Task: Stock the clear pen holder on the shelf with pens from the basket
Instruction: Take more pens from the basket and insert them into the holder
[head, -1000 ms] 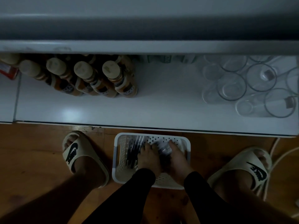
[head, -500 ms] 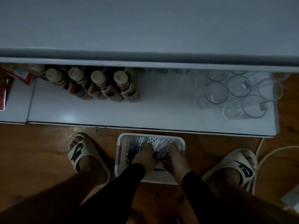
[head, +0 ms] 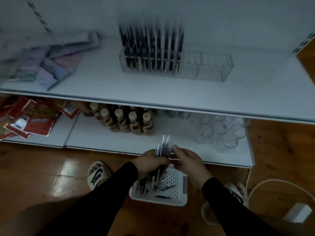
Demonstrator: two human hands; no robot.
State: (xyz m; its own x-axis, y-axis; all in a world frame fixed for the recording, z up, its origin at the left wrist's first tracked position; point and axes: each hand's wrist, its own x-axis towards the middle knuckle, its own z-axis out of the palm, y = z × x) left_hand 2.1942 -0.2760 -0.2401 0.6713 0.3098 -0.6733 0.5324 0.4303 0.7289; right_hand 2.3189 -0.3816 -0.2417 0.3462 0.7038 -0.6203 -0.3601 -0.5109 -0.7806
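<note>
Head view: left hand (head: 150,163) grips pen bundle (head: 164,148) upright above basket (head: 160,189), likely for slotting; right hand (head: 188,160) pinches bundle's top. Clear pen holder (head: 175,65) on upper shelf (head: 153,92), right half unfilled.

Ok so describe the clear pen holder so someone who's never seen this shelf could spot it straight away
Look at the upper white shelf, toward its back, right of centre. The clear pen holder is a long transparent box there, well right of the packets. Its left half is packed with upright dark pens; its right half holds none.
</note>
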